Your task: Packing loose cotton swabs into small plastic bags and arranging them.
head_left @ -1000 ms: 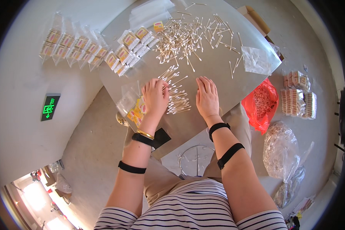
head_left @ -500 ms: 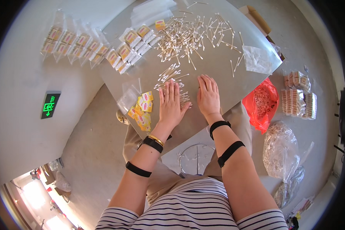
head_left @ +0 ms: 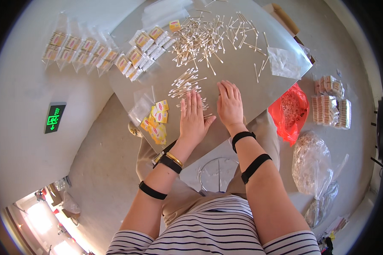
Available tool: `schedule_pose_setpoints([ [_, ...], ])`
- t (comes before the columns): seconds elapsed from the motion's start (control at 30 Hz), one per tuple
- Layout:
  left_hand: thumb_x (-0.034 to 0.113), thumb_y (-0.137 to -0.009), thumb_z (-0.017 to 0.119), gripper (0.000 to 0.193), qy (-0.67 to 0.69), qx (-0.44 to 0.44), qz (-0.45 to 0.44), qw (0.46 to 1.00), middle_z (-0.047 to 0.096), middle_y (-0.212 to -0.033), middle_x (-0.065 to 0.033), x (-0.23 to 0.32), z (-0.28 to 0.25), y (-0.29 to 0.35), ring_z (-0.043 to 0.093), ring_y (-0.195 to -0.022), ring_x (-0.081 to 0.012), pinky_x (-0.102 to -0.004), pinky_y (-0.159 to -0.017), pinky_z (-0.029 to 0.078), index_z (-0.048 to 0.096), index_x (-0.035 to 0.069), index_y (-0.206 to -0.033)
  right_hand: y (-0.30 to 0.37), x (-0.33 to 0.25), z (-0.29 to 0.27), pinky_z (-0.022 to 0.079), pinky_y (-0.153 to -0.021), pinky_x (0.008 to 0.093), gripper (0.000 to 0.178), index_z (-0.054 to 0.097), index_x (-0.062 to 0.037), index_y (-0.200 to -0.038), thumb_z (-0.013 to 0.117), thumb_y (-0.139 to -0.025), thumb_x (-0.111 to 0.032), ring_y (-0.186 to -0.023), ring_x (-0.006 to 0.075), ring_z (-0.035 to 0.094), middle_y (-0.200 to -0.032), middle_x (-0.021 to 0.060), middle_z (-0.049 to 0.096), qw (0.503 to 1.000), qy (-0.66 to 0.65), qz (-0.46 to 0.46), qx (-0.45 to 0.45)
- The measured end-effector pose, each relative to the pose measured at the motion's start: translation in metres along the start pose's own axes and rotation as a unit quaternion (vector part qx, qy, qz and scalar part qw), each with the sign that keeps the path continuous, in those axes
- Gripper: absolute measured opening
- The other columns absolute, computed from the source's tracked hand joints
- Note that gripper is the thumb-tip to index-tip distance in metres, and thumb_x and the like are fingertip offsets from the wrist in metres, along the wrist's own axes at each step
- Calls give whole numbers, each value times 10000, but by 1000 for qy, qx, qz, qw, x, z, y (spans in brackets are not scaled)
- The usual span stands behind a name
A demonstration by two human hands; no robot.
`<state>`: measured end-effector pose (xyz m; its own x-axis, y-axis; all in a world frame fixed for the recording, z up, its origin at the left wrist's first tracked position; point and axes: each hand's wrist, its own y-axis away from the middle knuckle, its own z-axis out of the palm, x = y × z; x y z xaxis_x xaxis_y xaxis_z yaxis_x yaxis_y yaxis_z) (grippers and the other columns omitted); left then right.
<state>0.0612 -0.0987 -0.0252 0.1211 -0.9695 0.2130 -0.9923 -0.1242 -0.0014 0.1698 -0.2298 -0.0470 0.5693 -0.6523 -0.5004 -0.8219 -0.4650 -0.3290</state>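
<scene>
My left hand (head_left: 192,121) lies flat with its fingers stretched forward, over the near end of a small row of cotton swabs (head_left: 186,83). Some swab tips show past its fingers and thumb; whatever is under the palm is hidden. To its right my right hand (head_left: 230,106) rests palm down on the table (head_left: 251,85), fingers extended and nothing in them. A gap separates the two hands. Left of my left hand are yellow and white printed cards (head_left: 158,121) beside clear plastic bags (head_left: 141,107). A large loose heap of cotton swabs (head_left: 200,40) spreads farther back.
Packed swab bundles (head_left: 142,51) are stacked at the table's back left, with hanging filled bags (head_left: 74,46) beyond. A clear bag (head_left: 284,63) lies at the right edge. On the floor stand a red bag (head_left: 290,110), packed bundles (head_left: 332,106) and a big clear bag (head_left: 312,163).
My left hand has shifted slightly right and toward me, uncovering more of the small row of swabs. My right hand has hardly moved.
</scene>
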Motion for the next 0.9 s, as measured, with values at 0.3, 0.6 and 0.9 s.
schedule_pose_setpoints([
  [0.3,556,-974,516,950,12,21,-6,1000,139,-1655,-279,-1,-5,-8,109,-1555,-395,-508,-1256,126,181,-115,-1558,0,-2,-1,359,-1178,448,429,563,-30,-1327,575,-901,-79,-1334,288,477,-1365,102,550,1000,2,-1,-3],
  [0.6,522,-966,560,942,19,20,-7,1000,149,-1659,-261,-6,9,-11,108,-1556,-390,-518,-1253,117,176,-95,-1566,0,-2,0,372,-1163,456,419,564,-38,-1325,565,-906,-64,-1324,313,482,-1354,113,551,1000,-6,-3,3],
  [0.9,520,-986,523,918,-12,45,-47,998,148,-1659,-265,-5,8,-22,90,-1560,-386,-521,-1254,78,171,-96,-1568,-1,-3,-2,357,-1179,446,439,563,-33,-1325,583,-888,-69,-1331,291,476,-1354,101,548,1000,-1,-2,-3],
])
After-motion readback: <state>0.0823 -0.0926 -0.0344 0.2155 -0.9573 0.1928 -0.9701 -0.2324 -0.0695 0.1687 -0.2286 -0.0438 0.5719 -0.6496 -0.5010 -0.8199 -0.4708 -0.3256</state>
